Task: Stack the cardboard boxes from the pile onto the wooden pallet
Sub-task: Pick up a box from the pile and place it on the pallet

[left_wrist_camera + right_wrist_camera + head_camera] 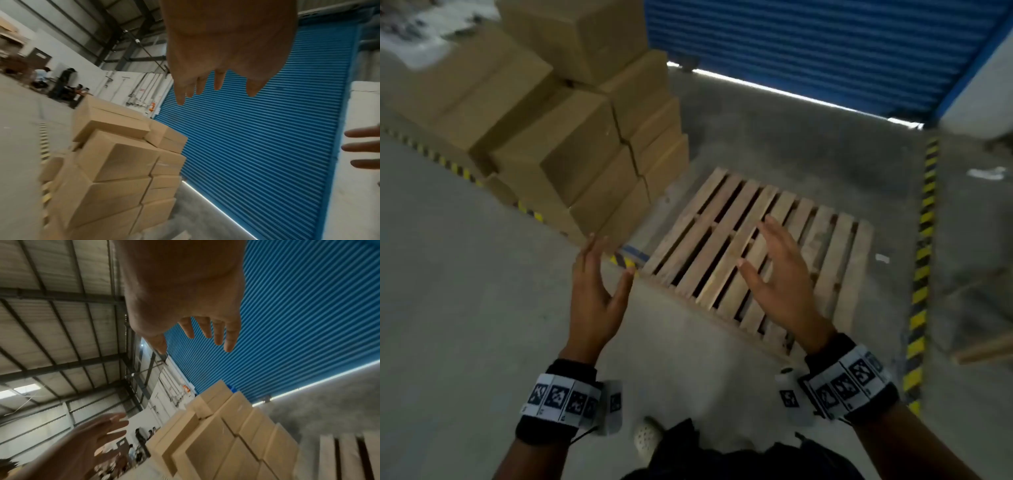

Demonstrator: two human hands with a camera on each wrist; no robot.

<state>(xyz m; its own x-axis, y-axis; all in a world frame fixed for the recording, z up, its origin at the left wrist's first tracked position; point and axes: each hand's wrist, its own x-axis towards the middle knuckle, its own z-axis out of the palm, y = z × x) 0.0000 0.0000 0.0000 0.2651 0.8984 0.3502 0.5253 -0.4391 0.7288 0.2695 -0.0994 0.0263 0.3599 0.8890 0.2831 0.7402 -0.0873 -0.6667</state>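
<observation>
With both hands, left hand [594, 298] & right hand [779, 277], fingers apart & empty, reach the box pile [571, 137] at 11 o'clock of the bare pallet [822, 240]; boxes look stiff, prob. light: grip opposite side faces.

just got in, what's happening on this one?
A person is about to move cardboard boxes from the pile to the wooden pallet, which lies on the concrete floor with nothing on it yet. Both hands are raised, open and empty, palms facing each other: the left hand nearest the pile's corner, the right hand over the pallet. Neither touches a box. A blue roller shutter stands behind.
</observation>
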